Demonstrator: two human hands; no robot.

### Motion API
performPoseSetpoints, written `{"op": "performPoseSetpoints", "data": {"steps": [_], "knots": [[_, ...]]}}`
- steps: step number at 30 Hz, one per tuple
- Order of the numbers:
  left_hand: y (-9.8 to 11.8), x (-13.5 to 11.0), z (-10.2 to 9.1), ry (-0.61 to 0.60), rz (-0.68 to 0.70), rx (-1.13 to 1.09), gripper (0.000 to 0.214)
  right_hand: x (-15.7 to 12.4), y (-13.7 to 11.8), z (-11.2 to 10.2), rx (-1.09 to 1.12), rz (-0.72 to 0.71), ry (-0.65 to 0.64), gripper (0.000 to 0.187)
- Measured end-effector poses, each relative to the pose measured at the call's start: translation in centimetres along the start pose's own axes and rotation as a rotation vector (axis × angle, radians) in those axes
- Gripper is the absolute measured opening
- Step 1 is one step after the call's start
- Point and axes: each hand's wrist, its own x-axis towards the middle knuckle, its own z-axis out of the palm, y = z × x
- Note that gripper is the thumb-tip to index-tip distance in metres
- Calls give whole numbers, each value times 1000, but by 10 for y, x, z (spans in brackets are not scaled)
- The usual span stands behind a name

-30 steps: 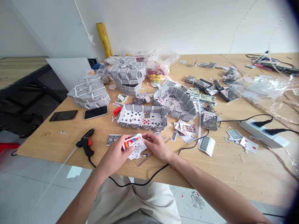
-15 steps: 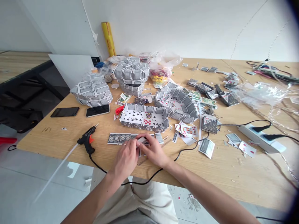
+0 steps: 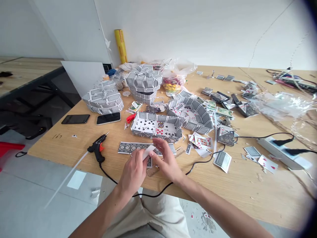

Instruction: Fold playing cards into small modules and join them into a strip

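In front of me, my left hand point(image 3: 133, 168) pinches a small white folded piece of playing card point(image 3: 148, 151), tilted above the table. My right hand point(image 3: 167, 162) has its thumb against the piece's right side, with the fingers curved round its far end. Beneath the hands lie a strip of patterned grey card pieces point(image 3: 125, 147) and a clear ruler point(image 3: 152, 171), both partly covered. Just beyond stands an open rectangular box made of playing cards point(image 3: 156, 126). A black glue gun point(image 3: 97, 147) with a long glue stick lies to the left.
Two phones point(image 3: 75, 119) lie at the left. Behind are card-built lidded boxes point(image 3: 144, 82) and an open curved one point(image 3: 192, 114). Loose cards point(image 3: 201, 141) and a power strip point(image 3: 284, 153) occupy the right. The glue gun's black cord point(image 3: 170, 185) crosses below my wrists.
The white card piece has been raised and tilted up between my hands, showing more of it. My right fingers have spread slightly from the left hand. The view has shifted a little.
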Motion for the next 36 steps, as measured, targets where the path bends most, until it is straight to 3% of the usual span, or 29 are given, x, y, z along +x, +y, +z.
{"op": "performPoseSetpoints", "data": {"steps": [3, 6, 8, 10, 13, 15, 18, 21, 29, 36], "knots": [[8, -3, -7, 110, 25, 23, 15, -8, -13, 16, 325, 225, -51, 75], [16, -6, -14, 109, -6, 3, 10, -15, -25, 26, 482, 321, -83, 55], [18, -7, -24, 37, -47, -62, 16, -18, -28, 27, 510, 375, -100, 49], [16, -7, -39, -90, -52, -161, 44, -21, -29, 24, 502, 410, -148, 48], [7, -8, -62, -285, 24, -227, 122, -25, -29, 18, 498, 437, -257, 46], [2, -10, -70, -371, 66, -268, 139, -29, -31, 17, 515, 463, -336, 46], [-2, -16, -72, -378, 57, -385, 122, -33, -38, 21, 545, 542, -409, 47], [-2, -26, -67, -292, -5, -494, 103, -35, -47, 27, 561, 623, -440, 53], [-12, -46, -58, -56, 29, -470, 95, -26, -60, 42, 376, 631, -481, 45], [-31, -56, -58, -25, -68, -463, 97, -8, -63, 72, 201, 602, -461, 41]]}}
